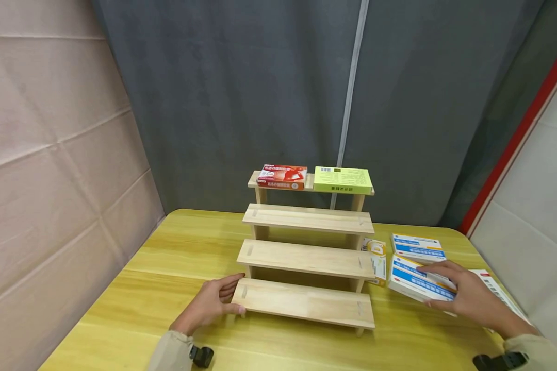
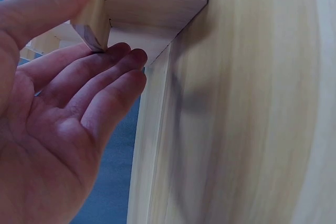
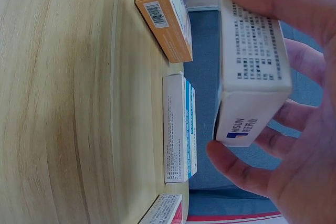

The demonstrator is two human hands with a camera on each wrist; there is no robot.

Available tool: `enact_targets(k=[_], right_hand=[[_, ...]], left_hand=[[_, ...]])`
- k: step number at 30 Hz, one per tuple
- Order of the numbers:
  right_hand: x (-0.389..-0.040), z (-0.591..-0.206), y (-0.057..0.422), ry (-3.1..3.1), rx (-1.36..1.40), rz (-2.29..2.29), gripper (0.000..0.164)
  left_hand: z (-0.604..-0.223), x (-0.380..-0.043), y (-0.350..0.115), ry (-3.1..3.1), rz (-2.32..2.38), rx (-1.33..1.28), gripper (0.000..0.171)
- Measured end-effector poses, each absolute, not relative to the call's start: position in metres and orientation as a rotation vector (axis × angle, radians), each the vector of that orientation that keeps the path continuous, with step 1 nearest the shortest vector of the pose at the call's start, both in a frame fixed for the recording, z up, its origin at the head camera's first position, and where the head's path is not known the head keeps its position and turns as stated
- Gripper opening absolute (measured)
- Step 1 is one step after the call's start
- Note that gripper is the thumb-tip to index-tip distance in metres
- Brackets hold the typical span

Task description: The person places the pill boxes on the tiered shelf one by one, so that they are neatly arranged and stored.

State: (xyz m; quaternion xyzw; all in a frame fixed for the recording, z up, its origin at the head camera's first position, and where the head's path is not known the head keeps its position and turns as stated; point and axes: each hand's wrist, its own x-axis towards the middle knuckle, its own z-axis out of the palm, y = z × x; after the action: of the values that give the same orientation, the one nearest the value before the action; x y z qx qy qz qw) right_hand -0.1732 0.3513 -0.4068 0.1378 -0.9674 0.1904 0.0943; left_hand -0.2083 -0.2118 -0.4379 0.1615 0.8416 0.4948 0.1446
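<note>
A stepped wooden display rack [image 1: 306, 256] stands mid-table. My left hand [image 1: 212, 303] holds the left end of its lowest step, thumb at the front edge and fingers at the back. In the left wrist view the fingers [image 2: 97, 85] reach past the wooden end. To the right of the rack, my right hand [image 1: 466, 293] grips a white and blue medicine box [image 1: 418, 278] by its edges. In the right wrist view this box [image 3: 254, 51] is raised off the table, thumb on one side, fingers round the other.
On the top step lie a red medicine box [image 1: 283, 176] and a yellow-green box [image 1: 342, 180]. Right of the rack are an orange and white box [image 1: 376, 260], another blue and white box [image 1: 418, 247] and a white box [image 1: 498, 291]. Grey curtain [image 1: 236, 103] hangs behind the table.
</note>
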Motion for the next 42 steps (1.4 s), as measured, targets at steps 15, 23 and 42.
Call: enact_targets(k=[15, 23, 42], right_hand=[[-0.17, -0.4, 0.347, -2.898, 0.377, 0.593, 0.069], [-0.169, -0.394, 0.344, -2.877, 0.405, 0.59, 0.066], [-0.167, -0.382, 0.339, -2.854, 0.442, 0.556, 0.064]], left_hand=[[-0.44, -0.208, -0.211, 2.421, 1.442, 0.457, 0.091], [-0.438, -0.207, -0.212, 2.429, 1.44, 0.457, 0.09], [-0.437, -0.206, -0.211, 2.43, 1.432, 0.471, 0.089]])
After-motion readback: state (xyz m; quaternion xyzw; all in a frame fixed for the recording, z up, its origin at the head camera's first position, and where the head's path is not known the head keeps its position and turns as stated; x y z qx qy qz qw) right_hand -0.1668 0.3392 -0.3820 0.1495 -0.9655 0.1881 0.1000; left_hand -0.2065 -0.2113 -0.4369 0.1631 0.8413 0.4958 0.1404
